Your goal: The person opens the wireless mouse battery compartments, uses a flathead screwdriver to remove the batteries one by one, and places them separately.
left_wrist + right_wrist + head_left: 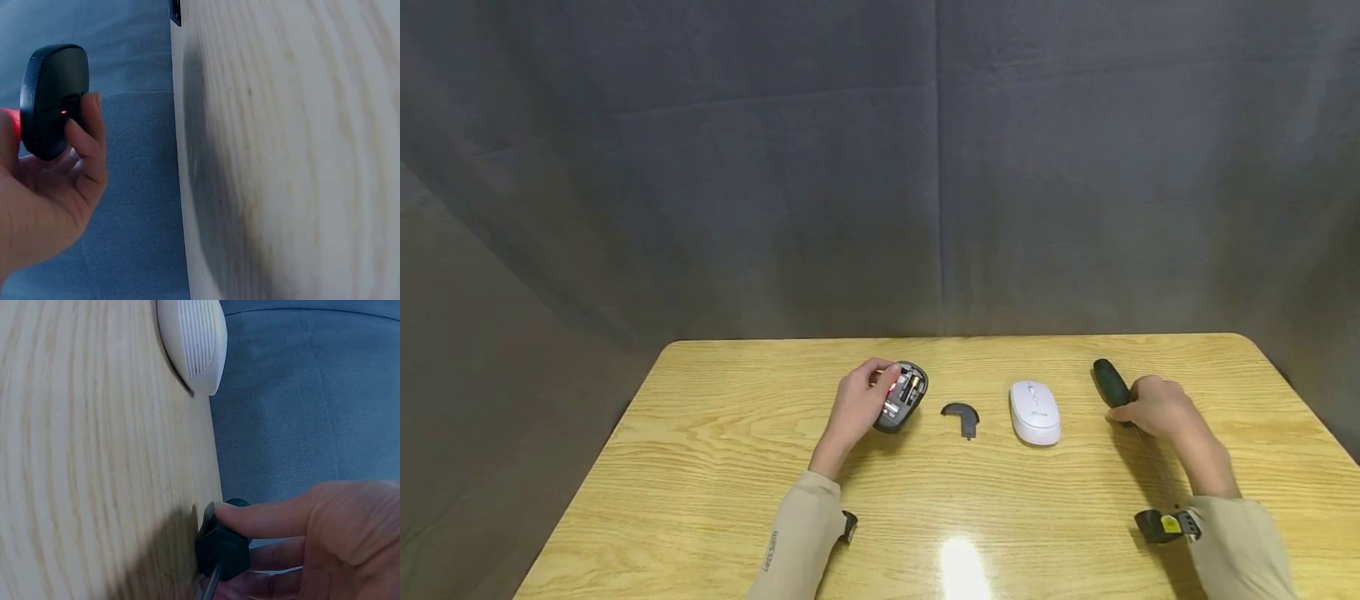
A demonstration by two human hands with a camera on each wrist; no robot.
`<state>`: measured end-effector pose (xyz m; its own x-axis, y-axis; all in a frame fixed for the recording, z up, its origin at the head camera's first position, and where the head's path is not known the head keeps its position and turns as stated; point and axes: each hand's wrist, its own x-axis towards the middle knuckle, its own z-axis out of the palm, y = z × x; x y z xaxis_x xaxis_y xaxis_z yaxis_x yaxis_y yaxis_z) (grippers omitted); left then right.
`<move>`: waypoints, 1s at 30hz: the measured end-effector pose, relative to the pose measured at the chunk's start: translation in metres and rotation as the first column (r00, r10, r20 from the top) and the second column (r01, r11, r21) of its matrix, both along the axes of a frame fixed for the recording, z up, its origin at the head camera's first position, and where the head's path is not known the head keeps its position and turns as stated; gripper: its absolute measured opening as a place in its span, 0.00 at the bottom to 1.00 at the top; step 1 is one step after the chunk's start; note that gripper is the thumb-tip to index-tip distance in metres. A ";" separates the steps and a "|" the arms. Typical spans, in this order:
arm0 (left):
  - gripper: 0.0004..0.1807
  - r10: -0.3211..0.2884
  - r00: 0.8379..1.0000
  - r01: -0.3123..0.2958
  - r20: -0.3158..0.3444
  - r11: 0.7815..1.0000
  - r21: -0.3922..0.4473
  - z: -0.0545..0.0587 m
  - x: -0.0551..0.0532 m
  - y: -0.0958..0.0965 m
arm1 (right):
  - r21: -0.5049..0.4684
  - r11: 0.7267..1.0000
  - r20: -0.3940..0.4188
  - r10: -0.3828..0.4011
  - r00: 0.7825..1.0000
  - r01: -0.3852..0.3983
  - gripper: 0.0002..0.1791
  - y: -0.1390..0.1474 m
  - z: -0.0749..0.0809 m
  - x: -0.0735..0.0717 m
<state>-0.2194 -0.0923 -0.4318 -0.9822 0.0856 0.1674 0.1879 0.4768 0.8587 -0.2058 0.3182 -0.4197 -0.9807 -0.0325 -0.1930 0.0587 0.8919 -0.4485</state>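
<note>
My left hand holds a black computer mouse above the table, its underside turned up toward the head view. The battery bay is uncovered, and a battery sits in it. In the left wrist view, fingers and thumb grip the two faces of the mouse, and a red light glows. At the right, my right hand pinches a screwdriver by its dark green handle, thumb on one side and fingers on the other. The right wrist view shows its metal shaft pointing toward the camera.
A dark curved battery cover with a tab lies on the wooden table, right of the black mouse. Between it and the screwdriver sits a white mouse. A grey curtain hangs behind the table's far edge.
</note>
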 end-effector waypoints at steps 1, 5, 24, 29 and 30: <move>0.17 -0.008 1.000 0.008 -0.004 1.000 -0.008 0.000 0.000 0.000 | -0.010 1.000 0.011 -0.004 1.000 0.005 0.18 0.000 -0.001 0.000; 0.18 -0.064 0.998 0.064 -0.002 0.997 -0.046 -0.001 0.002 -0.001 | -0.031 0.999 0.009 -0.006 1.000 0.006 0.19 0.000 -0.005 0.003; 0.21 -0.129 0.986 0.127 0.105 0.991 0.031 0.001 0.004 0.000 | -0.516 0.847 -0.147 -0.236 0.960 0.129 0.22 -0.014 0.022 0.006; 0.21 -0.130 0.986 0.126 0.102 0.991 0.046 0.002 0.004 0.002 | -0.645 0.753 -0.141 -0.288 0.947 0.133 0.26 -0.019 0.029 0.008; 0.20 -0.131 0.986 0.127 0.100 0.991 0.047 0.002 0.005 0.002 | -0.655 0.744 -0.142 -0.295 0.945 0.134 0.27 -0.020 0.030 0.008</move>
